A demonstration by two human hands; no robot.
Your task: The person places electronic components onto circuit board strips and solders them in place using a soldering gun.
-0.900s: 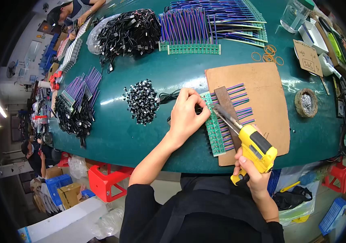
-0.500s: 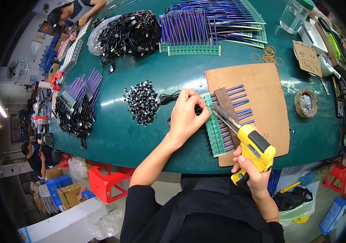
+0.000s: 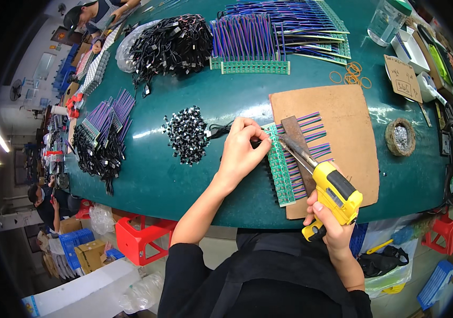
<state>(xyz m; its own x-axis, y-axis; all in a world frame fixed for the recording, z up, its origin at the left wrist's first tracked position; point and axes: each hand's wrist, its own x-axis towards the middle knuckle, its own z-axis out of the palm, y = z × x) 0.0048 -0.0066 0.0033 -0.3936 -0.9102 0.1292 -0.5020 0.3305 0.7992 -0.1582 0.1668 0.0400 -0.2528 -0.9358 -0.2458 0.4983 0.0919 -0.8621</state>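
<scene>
Soldering gun (image 3: 326, 180) tip contact and left hand (image 3: 242, 151) grip contents, unclear.

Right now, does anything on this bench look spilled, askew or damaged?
Nothing looks damaged. The left hand pinches a black part at the green circuit strip; the right hand holds a yellow soldering gun over it. Loosest spots: scattered rubber bands and a heap of small black connectors, both lying on the green table.

Pretty clearly an electronics assembly workshop: big green table (image 3: 184, 185) stacked with circuit board strips (image 3: 253, 66), wire bundles (image 3: 171, 45), a solder coil (image 3: 400, 137), and other workers (image 3: 46, 204) busy nearby.
</scene>
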